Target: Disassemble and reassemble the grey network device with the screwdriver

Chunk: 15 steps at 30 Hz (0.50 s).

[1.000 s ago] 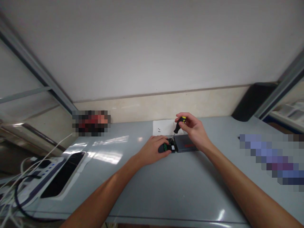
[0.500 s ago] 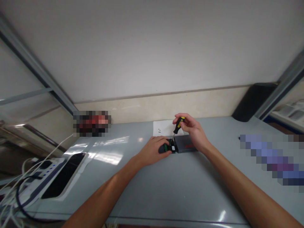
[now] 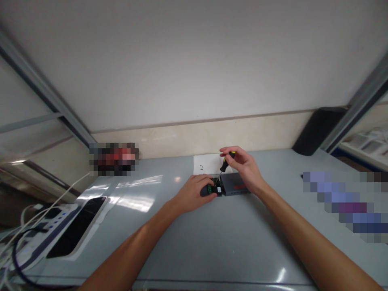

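A small grey device box (image 3: 235, 184) with a red label lies on the grey table (image 3: 212, 238), a black end piece with a green connector (image 3: 214, 189) at its left end. My left hand (image 3: 194, 192) is closed round that black end and steadies it. My right hand (image 3: 244, 166) pinches the black and yellow handle of a small screwdriver (image 3: 224, 162), whose shaft slants down to the left into the black end piece. A white paper sheet (image 3: 206, 163) with a few tiny dark bits lies just behind the device.
A black tablet-like panel on a white tray (image 3: 74, 230) sits at the left, beside a power strip and tangled white and black cables (image 3: 18, 242). A black object (image 3: 315, 131) stands at the back right corner. Metal frame posts rise on both sides.
My right hand's fingers have shifted on the screwdriver handle, now covering more of its yellow top. The left hand and the device have stayed put; the view has shifted slightly.
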{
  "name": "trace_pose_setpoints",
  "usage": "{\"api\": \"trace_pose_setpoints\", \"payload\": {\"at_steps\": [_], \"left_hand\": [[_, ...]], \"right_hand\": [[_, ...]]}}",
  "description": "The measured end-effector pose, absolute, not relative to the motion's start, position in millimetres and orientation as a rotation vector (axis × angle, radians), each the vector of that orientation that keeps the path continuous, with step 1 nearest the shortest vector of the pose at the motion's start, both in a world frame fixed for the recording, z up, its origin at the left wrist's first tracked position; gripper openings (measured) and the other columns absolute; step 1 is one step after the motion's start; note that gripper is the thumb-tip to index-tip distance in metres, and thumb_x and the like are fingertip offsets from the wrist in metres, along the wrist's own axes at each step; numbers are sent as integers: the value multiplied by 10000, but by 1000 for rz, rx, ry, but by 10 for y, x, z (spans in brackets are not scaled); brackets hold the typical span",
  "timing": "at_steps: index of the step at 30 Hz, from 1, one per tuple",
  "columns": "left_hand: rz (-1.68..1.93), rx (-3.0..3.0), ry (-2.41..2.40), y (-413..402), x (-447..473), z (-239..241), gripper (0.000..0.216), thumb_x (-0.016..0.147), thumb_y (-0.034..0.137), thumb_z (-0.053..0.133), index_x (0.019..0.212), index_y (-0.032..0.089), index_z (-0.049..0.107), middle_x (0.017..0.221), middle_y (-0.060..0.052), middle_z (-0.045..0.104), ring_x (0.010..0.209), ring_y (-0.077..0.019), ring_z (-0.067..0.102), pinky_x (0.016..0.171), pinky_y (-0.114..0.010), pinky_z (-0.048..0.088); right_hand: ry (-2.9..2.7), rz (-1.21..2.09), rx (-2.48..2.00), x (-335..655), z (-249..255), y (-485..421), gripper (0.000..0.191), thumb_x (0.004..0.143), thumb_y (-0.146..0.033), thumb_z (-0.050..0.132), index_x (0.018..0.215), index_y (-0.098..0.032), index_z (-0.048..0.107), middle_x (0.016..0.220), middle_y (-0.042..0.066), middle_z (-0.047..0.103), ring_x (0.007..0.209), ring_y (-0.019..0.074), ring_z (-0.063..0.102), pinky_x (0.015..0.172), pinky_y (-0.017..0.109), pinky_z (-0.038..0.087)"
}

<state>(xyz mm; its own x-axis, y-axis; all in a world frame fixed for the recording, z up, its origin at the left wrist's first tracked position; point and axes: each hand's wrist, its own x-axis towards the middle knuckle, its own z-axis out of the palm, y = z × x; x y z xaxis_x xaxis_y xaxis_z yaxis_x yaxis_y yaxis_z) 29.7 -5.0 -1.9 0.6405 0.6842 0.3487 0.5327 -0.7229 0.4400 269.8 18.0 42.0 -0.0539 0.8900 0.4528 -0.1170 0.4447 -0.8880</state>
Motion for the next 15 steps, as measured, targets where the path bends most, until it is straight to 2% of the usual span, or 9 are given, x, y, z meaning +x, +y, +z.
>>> {"api": "trace_pose_setpoints", "payload": {"at_steps": [2,4,7,9,11,15], "left_hand": [[719,2565,979,-51,297,-18,216,1004,379,778,1146,247,684,1392,-62,752,1328,-274,688,1131,-452,480],[717,2565,983,-50,296,-19,214,1001,378,781,1139,247,683,1395,-62,751,1325,-275,690,1123,-450,481],[710,2564,986,-45,293,-25,217,996,372,788,1141,249,684,1398,-57,750,1318,-272,693,1118,-446,485],[712,2565,983,-40,291,-31,221,993,371,791,1145,251,685,1398,-54,750,1316,-270,694,1121,-445,485],[722,2566,978,-38,291,-37,226,991,372,795,1149,254,686,1404,-51,748,1321,-269,694,1132,-447,483],[717,2560,976,-44,294,-33,215,989,352,796,1152,262,690,1401,-43,755,1334,-271,689,1160,-453,474]], "right_hand": [[-1371,919,-793,2711,419,186,218,850,-415,865,963,-261,760,986,25,734,877,198,637,804,357,512],[-1367,919,-803,2728,428,189,222,827,-376,873,994,-267,773,950,15,724,853,191,622,790,350,505],[-1371,965,-767,2731,455,175,300,847,-366,837,1131,-289,778,1021,26,761,969,216,664,865,369,528],[-1375,990,-743,2714,472,155,291,884,-405,806,1148,-288,771,1047,39,779,1035,234,683,906,386,538],[-1381,977,-741,2692,483,136,260,902,-456,800,1089,-277,773,1065,49,776,1027,236,688,892,385,544],[-1399,912,-798,2685,486,127,289,834,-496,885,937,-259,757,932,28,715,836,203,641,758,351,531]]}}
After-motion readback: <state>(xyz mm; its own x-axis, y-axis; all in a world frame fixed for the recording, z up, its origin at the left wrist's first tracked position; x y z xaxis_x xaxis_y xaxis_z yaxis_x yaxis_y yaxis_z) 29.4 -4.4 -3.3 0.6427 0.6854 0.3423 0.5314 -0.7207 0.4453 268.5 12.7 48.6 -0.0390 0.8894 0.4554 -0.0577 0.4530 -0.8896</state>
